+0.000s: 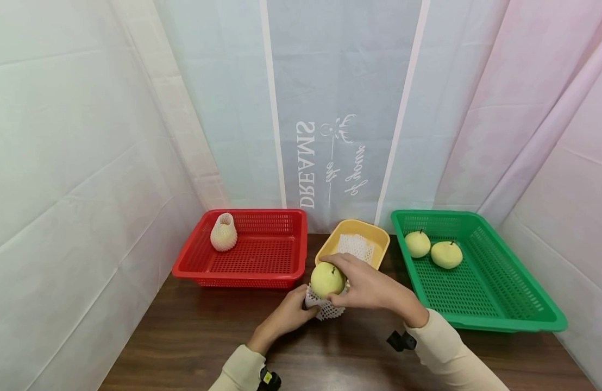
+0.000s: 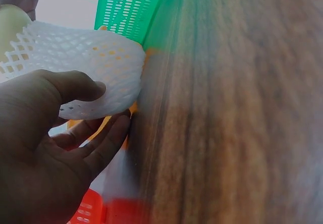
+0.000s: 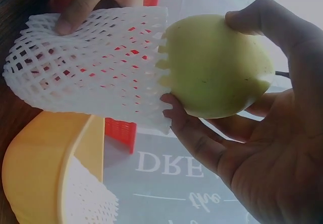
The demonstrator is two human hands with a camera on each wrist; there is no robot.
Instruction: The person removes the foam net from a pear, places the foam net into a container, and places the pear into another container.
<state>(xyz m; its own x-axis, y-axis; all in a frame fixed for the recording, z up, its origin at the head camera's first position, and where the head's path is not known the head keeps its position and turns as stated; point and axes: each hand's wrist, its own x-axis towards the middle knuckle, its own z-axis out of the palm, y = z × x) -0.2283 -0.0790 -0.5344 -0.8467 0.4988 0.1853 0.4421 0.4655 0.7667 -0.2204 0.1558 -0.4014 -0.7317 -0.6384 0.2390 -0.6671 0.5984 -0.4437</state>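
A yellow-green pear [image 1: 327,279] with a dark stem is gripped by my right hand [image 1: 369,285], its lower end at the mouth of a white foam net sleeve [image 3: 96,65]. My left hand [image 1: 288,315] pinches that sleeve between thumb and fingers, below the pear. In the right wrist view the sleeve's edge overlaps the pear's [image 3: 217,65] bottom, while most of the sleeve hangs unfilled. The left wrist view shows my left thumb pressed on the net [image 2: 116,72].
A yellow basket [image 1: 381,239] behind my hands holds more foam nets [image 1: 355,247]. To the left, a red basket [image 1: 254,279] contains one netted pear [image 1: 224,234]. On the right, a green basket [image 1: 501,320] holds two bare pears [image 1: 446,254]. Everything stands on a dark wooden table [image 1: 198,336].
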